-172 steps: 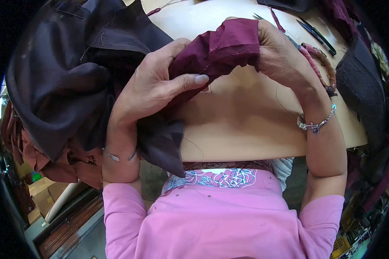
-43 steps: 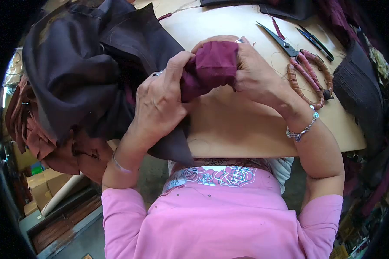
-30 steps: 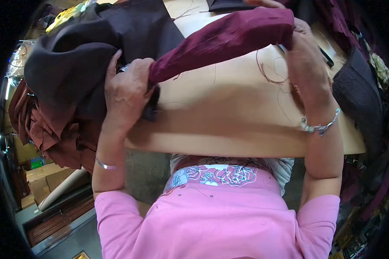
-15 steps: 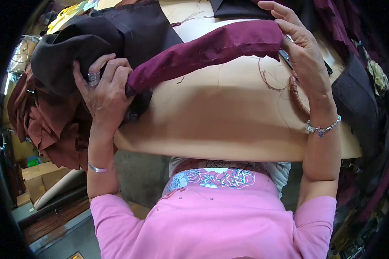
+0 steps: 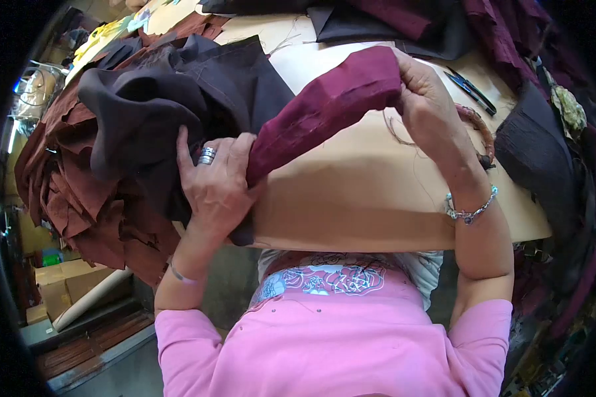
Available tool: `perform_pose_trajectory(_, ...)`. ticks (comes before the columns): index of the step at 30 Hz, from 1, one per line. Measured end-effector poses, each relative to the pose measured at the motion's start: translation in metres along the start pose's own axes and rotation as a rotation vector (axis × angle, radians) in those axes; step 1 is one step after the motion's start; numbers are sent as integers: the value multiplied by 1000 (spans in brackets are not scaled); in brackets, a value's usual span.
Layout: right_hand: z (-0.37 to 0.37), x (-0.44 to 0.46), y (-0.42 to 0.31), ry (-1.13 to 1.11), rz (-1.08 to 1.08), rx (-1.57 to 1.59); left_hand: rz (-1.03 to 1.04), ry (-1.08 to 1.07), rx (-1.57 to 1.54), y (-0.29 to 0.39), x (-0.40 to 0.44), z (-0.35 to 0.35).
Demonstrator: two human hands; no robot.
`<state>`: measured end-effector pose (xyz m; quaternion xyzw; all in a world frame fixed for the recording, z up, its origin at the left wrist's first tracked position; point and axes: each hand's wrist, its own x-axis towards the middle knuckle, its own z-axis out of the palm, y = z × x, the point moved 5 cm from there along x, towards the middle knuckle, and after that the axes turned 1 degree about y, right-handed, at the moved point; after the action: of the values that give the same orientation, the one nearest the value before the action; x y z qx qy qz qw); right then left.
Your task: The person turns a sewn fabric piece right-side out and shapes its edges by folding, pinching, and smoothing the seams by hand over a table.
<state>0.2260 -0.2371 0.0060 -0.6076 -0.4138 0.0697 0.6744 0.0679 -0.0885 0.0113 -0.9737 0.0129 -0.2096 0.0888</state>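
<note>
A folded strip of maroon cloth (image 5: 331, 99) arches above the table between my two hands. My right hand (image 5: 430, 99) is closed on its far right end, thumb and fingers pinched on the edge. My left hand (image 5: 220, 177), with rings on a finger, is closed around the lower left end, where the strip meets dark cloth (image 5: 132, 112). That dark cloth lies bunched beside and beyond my left hand. Seams and loose threads show along the strip. The tips of my left fingers are partly hidden by the cloth.
Blue-and-black thread snips (image 5: 470, 90) lie right of my right hand. A curved, brown wrapped piece (image 5: 475, 126) rests behind my right wrist. Rust-brown cloth (image 5: 79, 198) hangs over the left side of the table (image 5: 351, 198). Dark cloth (image 5: 536, 139) drapes over the right edge.
Both hands have come closer together: my left hand moved right and towards me, my right hand moved left and down. The strip bends more steeply, and the dark cloth has been drawn right.
</note>
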Motion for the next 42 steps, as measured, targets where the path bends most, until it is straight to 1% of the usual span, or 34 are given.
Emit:
perform_pose_trajectory(1, 0, 0, -13, -26, -104, -208, 13, 12, 24, -3, 2, -3)
perform_pose_trajectory(3, 3, -1, -32, -79, -304, -618, 52, 119, 208, -34, 4, -17)
perform_pose_trajectory(4, 2, 0, -31, -77, -207, -459, 45, 81, 320, -44, 10, -35)
perform_pose_trajectory(5, 1, -1, -29, -72, -109, -293, 122, 116, 382, -49, 9, -52)
perform_pose_trajectory(6, 2, 0, -28, -73, -13, -130, 145, 103, 384, -44, 10, -73)
perform_pose_trajectory(7, -2, 0, -38, 26, 54, -128, 160, 108, 401, -43, 7, -86)
perform_pose_trajectory(8, -7, 2, -40, 33, -61, -53, 146, 89, 415, -39, 6, -93)
perform_pose_trajectory(10, -15, 4, -36, 50, -60, -89, 123, 62, 449, -28, 9, -102)
perform_pose_trajectory(11, -15, 5, -29, 6, -54, -141, 139, -6, 501, -28, 6, -96)
perform_pose_trajectory(14, -11, 7, -13, -110, -41, -342, 17, -313, 292, -28, -7, -56)
perform_pose_trajectory(16, -5, 7, -5, -97, -297, -507, -68, -507, 108, -32, -15, -29)
perform_pose_trajectory(17, -2, 7, -2, -177, -174, -483, -106, -531, 103, -36, -18, -25)
perform_pose_trajectory(19, 7, 0, 0, -326, 76, -425, -85, -483, 108, -29, -14, -33)
perform_pose_trajectory(20, 8, 0, 1, -325, 99, -404, -72, -459, 113, -25, -10, -38)
perform_pose_trajectory(22, 10, -2, 2, -321, 150, -362, -40, -324, 203, -11, 2, -49)
perform_pose_trajectory(23, 8, -1, 5, -245, 33, -276, -24, -257, 243, -2, 8, -53)
perform_pose_trajectory(26, 10, -2, 6, -247, 90, -221, 65, -122, 73, 17, 34, -56)
perform_pose_trajectory(27, 10, -2, 5, -237, 88, -203, 70, -114, -53, 20, 41, -46)
perform_pose_trajectory(28, 11, -3, 5, -226, 84, -184, 11, -164, -253, 24, 49, -37)
perform_pose_trajectory(30, 9, -1, 3, -208, 62, -181, -17, -186, -420, 26, 54, -12)
perform_pose_trajectory(32, 5, -1, 1, -189, 39, -215, -56, -280, -576, 21, 57, 8)
perform_pose_trajectory(33, 2, 0, 1, -182, -12, -286, -74, -331, -655, 20, 57, 16)
perform_pose_trajectory(35, -3, 4, 4, -170, -110, -428, -113, -374, -696, 21, 56, 23)
perform_pose_trajectory(36, -4, 3, 9, -178, -48, -397, -136, -395, -718, 21, 54, 28)
perform_pose_trajectory(37, -5, 3, 14, -189, 11, -367, -129, -295, -790, 20, 53, 31)
perform_pose_trajectory(40, -6, 1, 23, -245, 201, -273, -329, -318, -1116, 12, 48, 56)
perform_pose_trajectory(42, -7, 1, 26, -280, 288, -200, -349, -298, -1183, 12, 46, 59)
